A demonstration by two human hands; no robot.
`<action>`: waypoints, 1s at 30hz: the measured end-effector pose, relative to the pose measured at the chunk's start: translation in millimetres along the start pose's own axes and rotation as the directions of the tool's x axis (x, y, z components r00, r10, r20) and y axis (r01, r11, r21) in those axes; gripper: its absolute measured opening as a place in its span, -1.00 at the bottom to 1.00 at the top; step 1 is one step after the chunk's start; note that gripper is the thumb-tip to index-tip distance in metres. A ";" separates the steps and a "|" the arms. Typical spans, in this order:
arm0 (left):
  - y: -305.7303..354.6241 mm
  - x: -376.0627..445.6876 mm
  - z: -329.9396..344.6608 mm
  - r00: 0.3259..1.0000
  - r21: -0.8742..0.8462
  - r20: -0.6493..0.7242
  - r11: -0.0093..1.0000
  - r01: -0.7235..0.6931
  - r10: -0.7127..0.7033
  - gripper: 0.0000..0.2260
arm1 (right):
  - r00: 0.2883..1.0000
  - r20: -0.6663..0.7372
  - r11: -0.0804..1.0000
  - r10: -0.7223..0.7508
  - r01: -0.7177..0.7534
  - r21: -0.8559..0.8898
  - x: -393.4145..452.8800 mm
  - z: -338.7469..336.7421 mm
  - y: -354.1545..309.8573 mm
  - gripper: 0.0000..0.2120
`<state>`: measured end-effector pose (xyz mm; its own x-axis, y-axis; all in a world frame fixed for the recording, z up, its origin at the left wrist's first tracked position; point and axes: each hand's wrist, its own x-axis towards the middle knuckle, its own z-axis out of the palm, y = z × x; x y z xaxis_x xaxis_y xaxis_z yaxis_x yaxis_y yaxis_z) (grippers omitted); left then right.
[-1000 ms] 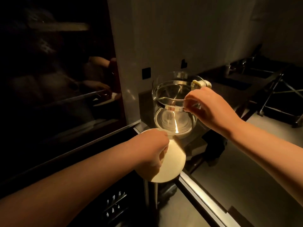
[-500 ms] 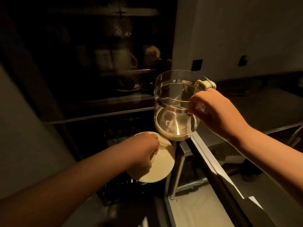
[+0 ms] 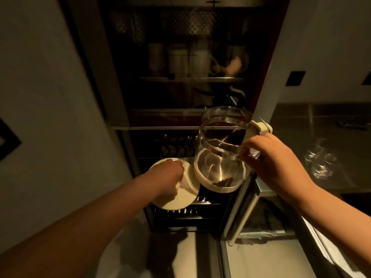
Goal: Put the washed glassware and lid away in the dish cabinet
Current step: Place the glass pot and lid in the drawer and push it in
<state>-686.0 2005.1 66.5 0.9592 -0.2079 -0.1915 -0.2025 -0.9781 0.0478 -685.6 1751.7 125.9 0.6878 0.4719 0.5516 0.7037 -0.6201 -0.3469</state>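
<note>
The left hand [image 3: 168, 177] is closed around a round cream lid [image 3: 180, 194]. The fingers curl over the top of the lid and the lid tips a little. The right hand [image 3: 275, 167] is closed on the handle side of a clear glass jug [image 3: 220, 149]. The jug is up in the air, tipped toward the camera, so you can look down into it. It has a cream ring around the bottom and a cream bit at the top of the handle. The lid and the jug are just beside each other, and the lid's edge seems to touch the jug's bottom ring. Both arms reach out in front, left arm low and right arm coming in from the right side.

Below the hands the floor is pale. To the right there is a shiny metal counter [image 3: 321, 125], and two clear glasses [image 3: 321, 159] lie on it, well apart from the jug.

Behind the hands stands the tall dark dish cabinet [image 3: 180, 93]. It is dim inside. A low rack [image 3: 176, 147] holds small dark things that are too dark to name. Higher up, a shelf [image 3: 190, 79] holds pale cups and a mug [image 3: 202, 59] with a handle. Above that there is something with a net pattern, too dim to make out. Pale walls stand on both sides of the cabinet.
</note>
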 end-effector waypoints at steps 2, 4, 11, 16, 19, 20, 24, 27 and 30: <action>-11.5 6.1 6.5 0.999 -0.006 -0.002 0.999 0.033 -0.033 -0.62 | 0.999 0.027 1.000 0.018 -0.018 0.003 -1.8 9.1 0.5 -0.90; -21.9 14.9 13.5 0.998 -0.012 -0.010 0.998 0.054 -0.054 -0.62 | 0.999 0.052 1.000 0.015 -0.015 0.004 -3.3 19.6 0.5 -0.88; -55.3 58.1 38.0 0.996 -0.015 -0.049 0.997 0.072 -0.073 -0.68 | 0.995 0.101 1.000 0.008 -0.006 -0.018 -4.6 57.0 10.6 -0.83; -82.9 90.0 56.6 0.995 -0.052 -0.032 0.994 0.094 -0.095 -0.66 | 0.984 0.144 0.994 0.107 -0.105 -0.027 -0.3 86.0 21.5 -0.78; -98.8 106.7 66.5 0.995 -0.083 -0.029 0.993 0.090 -0.092 -0.67 | 0.972 0.167 0.986 0.164 -0.162 -0.024 5.0 105.9 24.6 -0.77; -104.1 112.2 69.7 0.995 -0.097 -0.031 0.991 0.087 -0.090 -0.67 | 0.969 0.168 0.984 0.180 -0.178 -0.027 6.5 113.1 25.2 -0.76; -119.3 133.3 80.5 0.996 -0.150 -0.033 0.986 0.078 -0.084 -0.68 | 0.966 0.159 0.979 0.205 -0.203 -0.029 8.5 141.5 28.8 -0.72; -123.0 146.0 86.8 0.996 -0.163 -0.004 0.983 0.084 -0.086 -0.66 | 0.957 0.164 0.971 0.238 -0.239 -0.009 3.7 158.7 34.9 -0.71; -123.9 154.3 95.2 0.995 -0.187 0.017 0.978 0.096 -0.095 -0.62 | 0.950 0.194 0.969 0.244 -0.245 -0.022 -1.2 173.2 39.2 -0.68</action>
<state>-531.7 2093.6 -62.3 0.9707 -0.1146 -0.2114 -0.0690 -0.9749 0.2118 -628.0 1835.4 -19.7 0.8600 0.4182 0.2924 0.5098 -0.7306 -0.4543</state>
